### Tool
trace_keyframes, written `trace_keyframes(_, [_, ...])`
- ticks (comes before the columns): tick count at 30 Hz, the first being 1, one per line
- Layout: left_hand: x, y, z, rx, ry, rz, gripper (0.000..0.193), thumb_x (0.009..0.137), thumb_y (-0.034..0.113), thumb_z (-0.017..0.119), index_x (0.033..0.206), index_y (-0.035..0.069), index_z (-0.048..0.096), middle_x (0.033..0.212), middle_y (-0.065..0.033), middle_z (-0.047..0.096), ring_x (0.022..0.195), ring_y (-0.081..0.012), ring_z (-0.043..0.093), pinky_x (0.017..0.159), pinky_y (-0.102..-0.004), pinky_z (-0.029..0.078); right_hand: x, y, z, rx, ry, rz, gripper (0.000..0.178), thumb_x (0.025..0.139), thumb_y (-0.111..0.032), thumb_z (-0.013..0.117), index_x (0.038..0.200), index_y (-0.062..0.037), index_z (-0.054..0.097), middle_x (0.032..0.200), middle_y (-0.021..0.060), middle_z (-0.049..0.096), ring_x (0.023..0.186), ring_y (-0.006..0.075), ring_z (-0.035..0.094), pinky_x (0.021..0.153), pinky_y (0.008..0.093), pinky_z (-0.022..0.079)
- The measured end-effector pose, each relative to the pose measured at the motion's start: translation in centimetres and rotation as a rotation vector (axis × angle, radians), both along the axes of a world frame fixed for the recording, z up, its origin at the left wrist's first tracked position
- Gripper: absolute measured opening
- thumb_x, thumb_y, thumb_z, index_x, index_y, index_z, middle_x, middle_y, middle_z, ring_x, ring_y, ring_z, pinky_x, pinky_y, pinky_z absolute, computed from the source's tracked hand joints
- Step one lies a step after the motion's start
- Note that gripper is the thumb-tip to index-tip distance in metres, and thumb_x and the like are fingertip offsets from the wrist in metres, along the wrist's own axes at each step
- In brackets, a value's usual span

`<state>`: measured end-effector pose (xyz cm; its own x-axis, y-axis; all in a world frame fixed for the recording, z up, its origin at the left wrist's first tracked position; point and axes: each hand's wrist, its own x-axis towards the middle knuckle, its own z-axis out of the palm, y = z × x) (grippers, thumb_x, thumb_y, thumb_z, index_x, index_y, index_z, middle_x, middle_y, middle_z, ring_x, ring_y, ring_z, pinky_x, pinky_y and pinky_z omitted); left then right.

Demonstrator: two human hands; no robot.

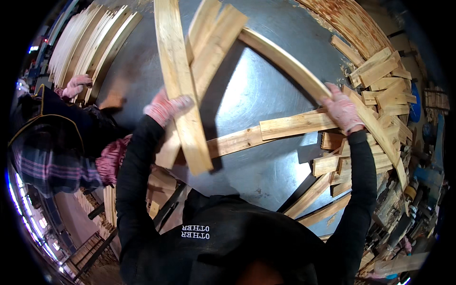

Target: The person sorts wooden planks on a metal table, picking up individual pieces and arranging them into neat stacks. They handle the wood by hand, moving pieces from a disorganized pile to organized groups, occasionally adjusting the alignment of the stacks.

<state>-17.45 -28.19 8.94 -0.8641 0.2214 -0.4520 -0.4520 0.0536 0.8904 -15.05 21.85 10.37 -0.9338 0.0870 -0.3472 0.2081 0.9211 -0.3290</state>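
Both my hands wear pinkish-white knit work gloves. At the left, my left hand point(167, 108) is closed around the edge of a long pale wooden board point(179, 71), its thumb lying across the face. That board is tilted over other boards point(219, 47) that cross beneath it. My right hand point(343, 110) grips the near end of another long board point(280, 59), which slants away to the far left. Beneath and beside the right hand, a shorter board point(297, 125) lies over a knotty board point(237, 142) on the metal table point(261, 175).
Short wooden offcuts point(387, 90) are heaped along the right edge, with more boards point(327, 204) at the near right. At the far left stands a row of stacked planks point(88, 42). Close by on the left is a co-worker's gloved hand point(77, 86) and plaid sleeve point(57, 159).
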Motion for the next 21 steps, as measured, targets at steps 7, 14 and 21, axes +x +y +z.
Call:
trace_keyframes(7, [-5.2,0.3,-4.4,-0.59,0.211,-0.023,0.08,0.071,0.035,0.082,0.129,-0.002,0.041,0.109,-0.0169,0.066,0.098,-0.0258,0.065,0.088,-0.0361,0.05,0.3,-12.9,-11.7,-0.217,0.313,0.052,0.034,0.098,-0.009,0.044,0.129,-0.0034,0.054,0.128,0.021,0.057,0.12,0.035,0.055,0.101,0.0412,0.046])
trace_keyframes(14, [-7.2,7.9,-3.6,-1.044,0.012,-0.297,0.1,0.075,0.06,0.065,0.144,0.0,0.025,0.122,-0.026,0.062,0.113,-0.0379,0.062,0.098,-0.0431,0.046,-1.7,-26.0,-16.2,-0.575,0.557,-0.118,0.046,0.104,-0.036,0.039,0.13,-0.0017,0.056,0.119,0.0222,0.064,0.118,0.0371,0.057,0.099,0.0402,0.045])
trace_keyframes(21, [-6.6,8.1,-7.0,-0.92,0.072,-0.151,0.125,0.073,0.085,0.047,0.152,-0.004,0.01,0.133,-0.033,0.052,0.121,-0.0405,0.056,0.103,-0.0462,0.042,-3.7,-30.1,-10.6,-0.831,0.204,-0.134,0.042,0.104,-0.024,0.034,0.138,-0.001,0.042,0.135,0.0208,0.052,0.125,0.0304,0.052,0.107,0.0349,0.039])
